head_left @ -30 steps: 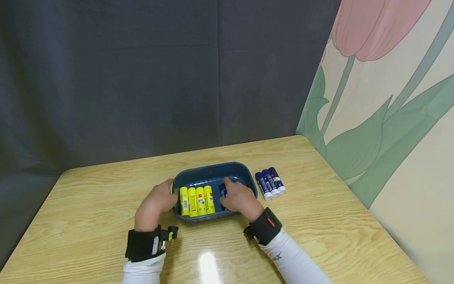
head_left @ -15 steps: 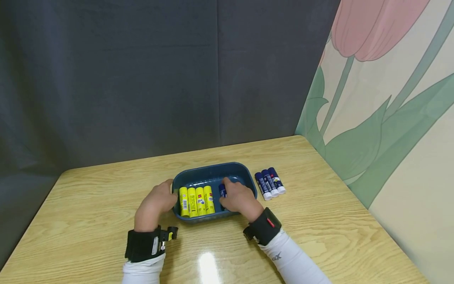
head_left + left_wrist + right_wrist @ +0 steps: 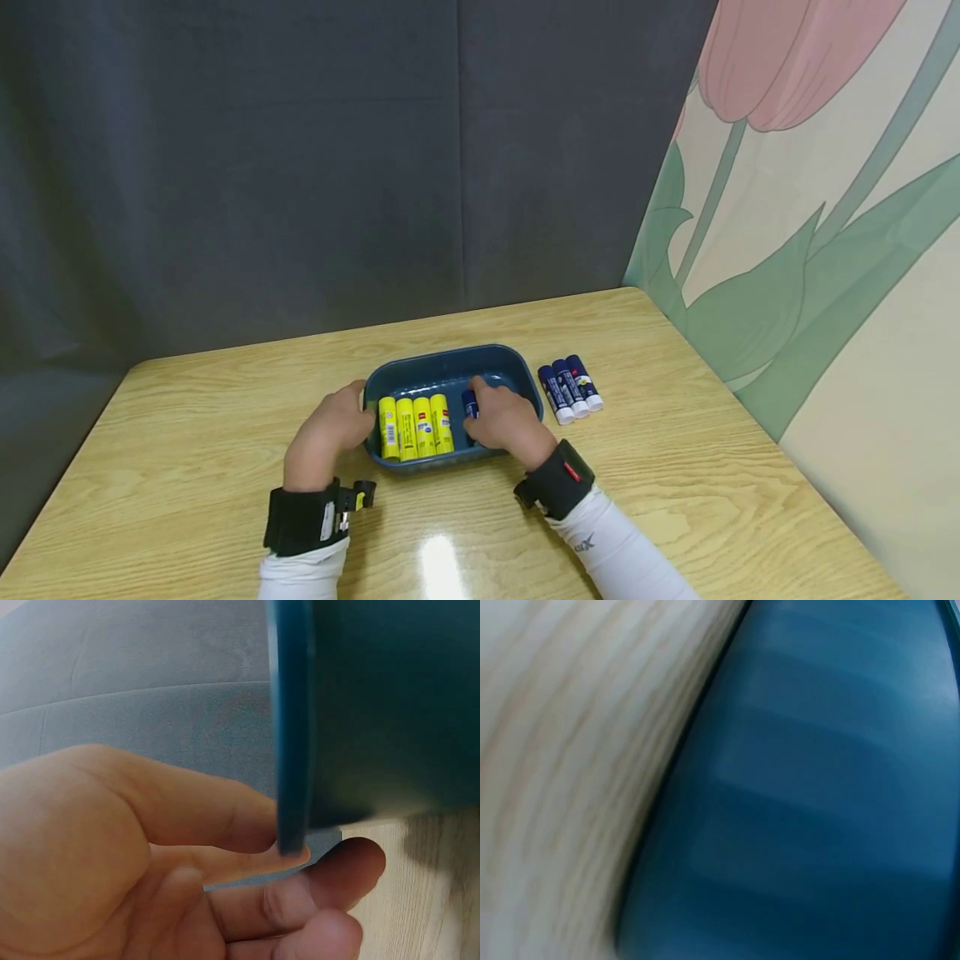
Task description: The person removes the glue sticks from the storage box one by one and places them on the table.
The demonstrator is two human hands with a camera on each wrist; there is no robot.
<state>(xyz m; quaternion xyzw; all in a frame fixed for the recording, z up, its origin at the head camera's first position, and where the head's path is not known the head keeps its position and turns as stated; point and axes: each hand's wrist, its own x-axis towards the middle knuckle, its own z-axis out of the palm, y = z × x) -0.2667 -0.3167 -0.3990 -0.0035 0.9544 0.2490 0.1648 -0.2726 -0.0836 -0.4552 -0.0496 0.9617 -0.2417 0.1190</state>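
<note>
My left hand (image 3: 335, 429) pinches the left rim of a dark blue plastic tray (image 3: 442, 360). In the left wrist view, the thumb (image 3: 217, 810) meets the tray's rim (image 3: 292, 735) from one side, with a fingertip on the other. Several yellow glue sticks (image 3: 415, 429) stand in a row in the tray's left part. My right hand (image 3: 508, 418) reaches into the right part, thumb and fingers around a dark blue glue stick (image 3: 470, 403), mostly hidden by the hand. The right wrist view shows only the tray's outer wall (image 3: 802, 787) and the table.
Three dark blue glue sticks with white ends (image 3: 571, 389) lie side by side on the wooden table (image 3: 187, 442), just right of the tray. A dark grey curtain (image 3: 300, 167) hangs behind the table. A wall with painted tulips (image 3: 825, 250) borders the right side.
</note>
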